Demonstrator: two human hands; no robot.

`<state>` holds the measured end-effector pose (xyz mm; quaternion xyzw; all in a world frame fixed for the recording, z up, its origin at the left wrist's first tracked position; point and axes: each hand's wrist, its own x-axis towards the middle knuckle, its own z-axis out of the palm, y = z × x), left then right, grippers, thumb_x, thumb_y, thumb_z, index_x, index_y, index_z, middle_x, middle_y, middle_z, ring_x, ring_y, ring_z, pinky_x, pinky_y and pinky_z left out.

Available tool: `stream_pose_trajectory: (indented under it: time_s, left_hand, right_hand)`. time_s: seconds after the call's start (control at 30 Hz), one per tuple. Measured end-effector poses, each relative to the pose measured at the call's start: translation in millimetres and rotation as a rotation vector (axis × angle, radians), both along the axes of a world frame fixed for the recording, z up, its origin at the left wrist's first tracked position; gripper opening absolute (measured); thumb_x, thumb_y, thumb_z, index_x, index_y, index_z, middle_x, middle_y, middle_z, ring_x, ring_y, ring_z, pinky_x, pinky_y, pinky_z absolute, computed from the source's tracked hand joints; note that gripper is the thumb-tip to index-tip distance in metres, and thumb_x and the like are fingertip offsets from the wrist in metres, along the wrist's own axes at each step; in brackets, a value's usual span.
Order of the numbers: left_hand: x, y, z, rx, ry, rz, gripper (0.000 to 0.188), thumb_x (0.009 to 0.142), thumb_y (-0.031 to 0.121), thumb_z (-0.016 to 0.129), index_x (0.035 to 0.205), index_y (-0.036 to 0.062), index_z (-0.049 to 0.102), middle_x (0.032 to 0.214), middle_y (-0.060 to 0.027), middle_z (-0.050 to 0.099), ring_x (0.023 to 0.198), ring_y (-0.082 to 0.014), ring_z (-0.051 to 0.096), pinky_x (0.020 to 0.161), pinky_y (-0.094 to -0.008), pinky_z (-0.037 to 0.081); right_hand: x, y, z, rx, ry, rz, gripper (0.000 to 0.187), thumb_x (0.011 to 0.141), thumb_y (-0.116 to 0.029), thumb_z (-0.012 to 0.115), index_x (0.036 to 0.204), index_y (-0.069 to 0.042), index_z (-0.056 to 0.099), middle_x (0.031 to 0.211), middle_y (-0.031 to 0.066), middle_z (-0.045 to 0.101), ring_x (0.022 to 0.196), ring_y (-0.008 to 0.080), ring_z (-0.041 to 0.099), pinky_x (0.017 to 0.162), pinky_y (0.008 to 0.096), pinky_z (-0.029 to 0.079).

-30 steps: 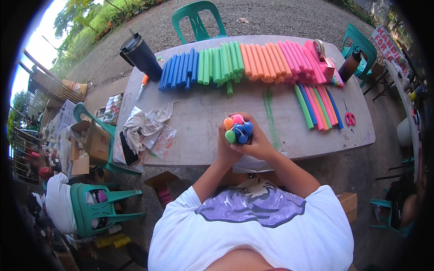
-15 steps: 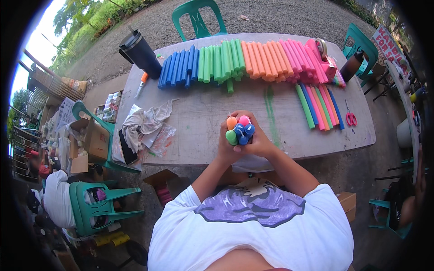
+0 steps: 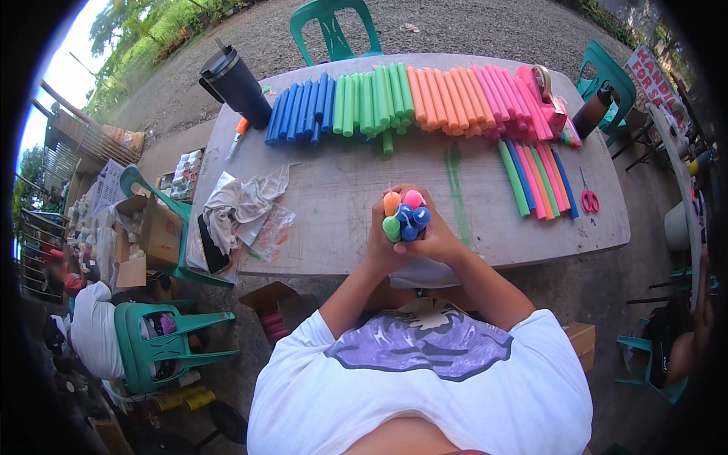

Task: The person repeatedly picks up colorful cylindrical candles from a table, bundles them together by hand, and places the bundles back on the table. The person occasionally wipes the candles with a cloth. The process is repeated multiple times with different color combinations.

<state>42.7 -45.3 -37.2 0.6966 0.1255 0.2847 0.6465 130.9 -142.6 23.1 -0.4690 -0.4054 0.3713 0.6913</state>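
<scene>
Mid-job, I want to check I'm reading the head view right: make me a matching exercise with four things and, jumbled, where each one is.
Things:
1. candle bundle
2. scissors
3. dark tumbler
4. pale cloth

Places:
A. right of the mixed-colour candle row
B. crumpled on the near left part of the table
C. held by the left hand and right hand together
D. at the table's far left, beside the blue candles

Pairs: 1-C, 2-A, 3-D, 4-B.
</scene>
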Motion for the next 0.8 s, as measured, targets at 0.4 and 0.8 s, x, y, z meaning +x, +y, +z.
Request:
stream_pose_trajectory:
  time_s: [0.4, 0.8]
  left_hand:
    - [-15.7, 14.0, 22.2, 0.629, 0.033, -0.01, 0.065, 0.079, 0.018, 0.07, 0.127, 0.0093, 0.028, 0.104, -0.0217, 0.061, 0.087, -0.0448, 0.063, 0.064, -0.0507, 0.05]
    - [-9.0, 6.4, 8.3, 0.451, -0.065, -0.036, 0.067, 0.079, 0.015, 0.071, 0.125, 0.0067, 0.025, 0.115, -0.0224, 0.053, 0.095, -0.0402, 0.061, 0.074, -0.0454, 0.051]
  right_hand:
    - [2.4, -5.0, 5.2, -0.102, -0.084, 0.038, 0.086, 0.06, -0.016, 0.084, 0.131, -0.01, 0.035, 0.129, 0.006, 0.041, 0.122, 0.0193, 0.04, 0.104, 0.0372, 0.032]
    - [7.4, -3.4, 2.9, -0.114, -0.241, 0.036, 0.09, 0.061, -0.02, 0.079, 0.137, -0.007, 0.033, 0.133, 0.0095, 0.037, 0.125, 0.0232, 0.039, 0.105, 0.0395, 0.032]
